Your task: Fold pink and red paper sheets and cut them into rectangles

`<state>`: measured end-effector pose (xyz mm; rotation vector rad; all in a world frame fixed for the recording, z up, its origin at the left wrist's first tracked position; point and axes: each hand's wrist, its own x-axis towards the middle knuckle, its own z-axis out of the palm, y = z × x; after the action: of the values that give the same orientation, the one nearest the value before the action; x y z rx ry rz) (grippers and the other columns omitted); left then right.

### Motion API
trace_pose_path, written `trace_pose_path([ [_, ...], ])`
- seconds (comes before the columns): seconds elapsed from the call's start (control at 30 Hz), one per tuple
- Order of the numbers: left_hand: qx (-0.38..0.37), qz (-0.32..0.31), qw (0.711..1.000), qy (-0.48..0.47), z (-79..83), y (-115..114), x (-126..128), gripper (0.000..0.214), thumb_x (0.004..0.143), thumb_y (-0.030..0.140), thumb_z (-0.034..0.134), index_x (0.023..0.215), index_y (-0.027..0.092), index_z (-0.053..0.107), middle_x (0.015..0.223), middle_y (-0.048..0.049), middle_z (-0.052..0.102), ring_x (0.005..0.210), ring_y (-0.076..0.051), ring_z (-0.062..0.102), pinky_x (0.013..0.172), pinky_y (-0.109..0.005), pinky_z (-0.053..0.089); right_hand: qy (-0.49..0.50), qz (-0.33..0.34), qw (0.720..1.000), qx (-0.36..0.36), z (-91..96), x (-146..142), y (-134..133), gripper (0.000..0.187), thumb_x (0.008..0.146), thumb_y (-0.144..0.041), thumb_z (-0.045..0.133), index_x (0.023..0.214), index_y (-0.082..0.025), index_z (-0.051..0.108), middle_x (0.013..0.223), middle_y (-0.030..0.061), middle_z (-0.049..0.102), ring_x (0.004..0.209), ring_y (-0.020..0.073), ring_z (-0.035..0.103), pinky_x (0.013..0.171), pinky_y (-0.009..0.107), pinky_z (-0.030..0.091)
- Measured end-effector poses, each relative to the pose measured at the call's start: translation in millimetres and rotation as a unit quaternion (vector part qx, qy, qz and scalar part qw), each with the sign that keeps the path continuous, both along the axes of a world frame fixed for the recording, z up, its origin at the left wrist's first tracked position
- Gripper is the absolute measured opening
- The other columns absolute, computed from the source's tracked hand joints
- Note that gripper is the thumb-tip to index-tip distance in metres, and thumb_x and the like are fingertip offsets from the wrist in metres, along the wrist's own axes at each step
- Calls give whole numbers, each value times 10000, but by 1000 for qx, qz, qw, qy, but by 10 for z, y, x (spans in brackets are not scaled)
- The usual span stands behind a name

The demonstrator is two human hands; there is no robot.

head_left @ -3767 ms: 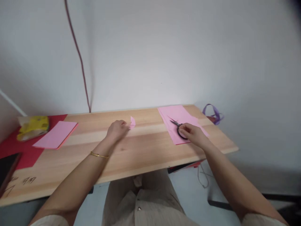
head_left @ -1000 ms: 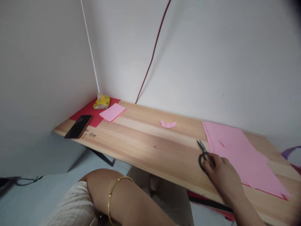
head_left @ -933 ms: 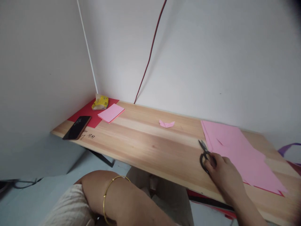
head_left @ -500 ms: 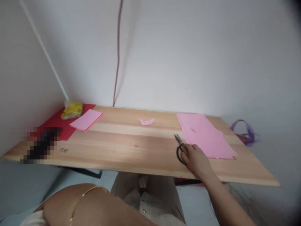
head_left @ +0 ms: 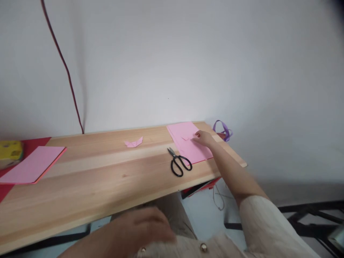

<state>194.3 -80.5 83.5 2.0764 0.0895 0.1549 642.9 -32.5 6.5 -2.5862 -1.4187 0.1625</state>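
My right hand (head_left: 203,137) reaches across the stack of pink paper sheets (head_left: 188,145) at the right end of the wooden table (head_left: 94,179); its fingertips touch the top sheet near a small raised flap. Whether the fingers pinch the sheet I cannot make out. Black scissors (head_left: 178,163) lie free on the wood just left of the stack, blades pointing away. A small folded pink paper piece (head_left: 133,142) rests mid-table near the wall. My left hand (head_left: 146,224) is blurred, low in front of my lap below the table edge, away from everything.
A smaller pink pad (head_left: 32,164) lies on red paper (head_left: 5,179) at the left, beside a yellow packet (head_left: 10,152). A dark red cable (head_left: 64,68) runs down the wall. A purple ribbon (head_left: 223,129) hangs off the table's far right corner.
My right hand let go of the scissors and moved right onto the pink sheets. The scissors now lie alone. The view swung right, and my left hand came low in front.
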Motion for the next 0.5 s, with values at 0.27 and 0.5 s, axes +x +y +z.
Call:
trace_pose_path([
  [0.27,294,272,913,-71,-1097,739,-7,218,957,304,504,1123,208,607,1136,-94,639,1078,-211,617,932,-332,528,19,-4,999,-33,-81,109,407,515,789,-521,679,1143,-150,645,1163,137,681,1041,250,619,829,281,446],
  [0.5,277,321,901,-89,-1453,887,-43,198,961,308,509,1073,199,629,1121,-103,626,1089,-219,603,925,-362,531,58,23,995,-76,-140,-60,586,286,730,-380,755,897,-161,681,912,81,714,818,190,621,673,241,423],
])
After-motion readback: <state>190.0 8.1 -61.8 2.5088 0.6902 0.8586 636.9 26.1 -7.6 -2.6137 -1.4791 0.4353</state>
